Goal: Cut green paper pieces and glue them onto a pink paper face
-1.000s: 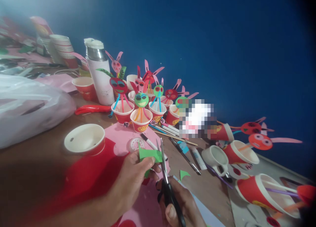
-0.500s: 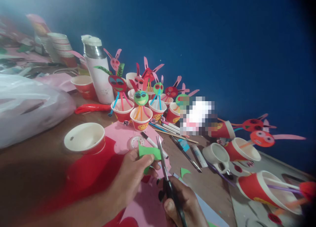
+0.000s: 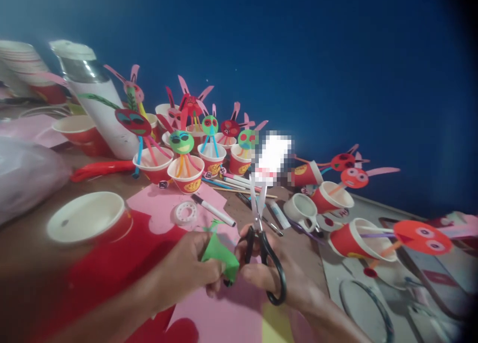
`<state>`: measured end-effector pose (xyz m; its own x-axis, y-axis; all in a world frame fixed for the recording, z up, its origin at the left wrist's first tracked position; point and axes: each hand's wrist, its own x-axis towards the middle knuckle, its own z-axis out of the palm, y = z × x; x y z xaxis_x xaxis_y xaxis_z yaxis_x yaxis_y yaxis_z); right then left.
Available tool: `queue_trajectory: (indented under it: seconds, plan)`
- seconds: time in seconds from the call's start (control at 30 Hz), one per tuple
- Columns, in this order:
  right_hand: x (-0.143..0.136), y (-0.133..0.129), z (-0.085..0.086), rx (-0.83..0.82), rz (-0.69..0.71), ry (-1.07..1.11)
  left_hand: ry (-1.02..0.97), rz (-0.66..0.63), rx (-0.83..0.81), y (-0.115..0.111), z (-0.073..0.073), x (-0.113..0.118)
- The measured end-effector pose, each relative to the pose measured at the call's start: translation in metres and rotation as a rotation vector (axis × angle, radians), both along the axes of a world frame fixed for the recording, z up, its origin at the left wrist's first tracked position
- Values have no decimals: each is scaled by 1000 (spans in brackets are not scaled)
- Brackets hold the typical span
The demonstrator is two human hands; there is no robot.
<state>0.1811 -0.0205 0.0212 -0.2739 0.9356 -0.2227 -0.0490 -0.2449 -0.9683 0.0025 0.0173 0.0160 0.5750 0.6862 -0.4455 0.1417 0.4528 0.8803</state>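
Seen from above a cluttered brown craft table (image 3: 33, 243) set against a deep blue wall (image 3: 336, 59). Near the bottom centre, left hand (image 3: 186, 271) closed around a folded piece of green paper (image 3: 218, 253), pinched between thumb and fingers. Just right of the green paper, right hand (image 3: 274, 276) gripping black-handled scissors (image 3: 261, 236), fingers through the loops, blades slightly parted and pointing up and away, clear of the green paper. Under and below the green paper, a pink foam sheet (image 3: 224, 313) overlapping a red sheet (image 3: 97, 278) to its left. Just beyond the green paper, a roll of clear tape (image 3: 185, 213) and a white marker (image 3: 213, 210) lying on the pink foam. Far left of the green paper, an upright red paper cup with white inside (image 3: 87, 222). Behind the green paper, toward the wall, a cluster of red cups holding straw-and-paper bunny-eared faces (image 3: 181, 144), with a white flask (image 3: 95, 104) to their left. Right of the green paper, a small white mug (image 3: 300, 211) and more red cups tipped on their sides (image 3: 347, 241). Loose pens scattered between the cluster and the mug.
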Motion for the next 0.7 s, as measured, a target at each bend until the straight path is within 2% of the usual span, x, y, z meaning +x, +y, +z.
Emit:
queue_trajectory:
  seconds: [0.17, 0.4, 0.57, 0.7]
  plan:
    - [-8, -3, 0, -37, 18, -39, 74, -84, 6, -1, 5, 0]
    - [-11, -10, -17, -21, 0, 23, 109, -104, 15, -2, 1, 0]
    - [-10, -9, -17, 32, -108, -2, -36, -58, 8, 1, -8, -2]
    - [-4, -3, -19, 113, -247, -26, -191, 57, -27, 2, -18, -3]
